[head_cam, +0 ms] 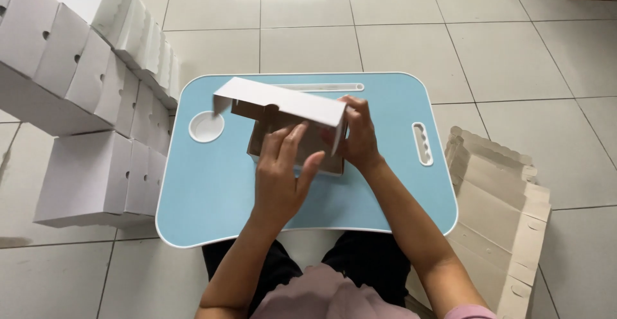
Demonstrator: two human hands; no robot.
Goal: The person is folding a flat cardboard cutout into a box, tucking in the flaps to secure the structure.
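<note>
Closest in, a pink top and dark trousers can be seen at the bottom edge, with both forearms reaching out over a light blue lap table (212, 197). The left hand (281, 174) is laid flat with fingers spread a bit, pressed against the near brown wall of a half-folded cardboard box (292, 123) sitting about mid-table. The right hand (357, 136) is wrapped round the box's right end, thumb and fingers pinching the white lid flap where it bends over the side.

Looks like the lid is being folded down, so probably best if the wall is kept braced square by the flat hand while the flap corner is guided in, otherwise the crease could go crooked.

A round cup recess (206, 127) is set into the table's left side. Off to the right, a stack of flat unfolded blanks (498, 210) lies on the tiled floor; further left, finished white boxes (77, 94) are piled in rows.
</note>
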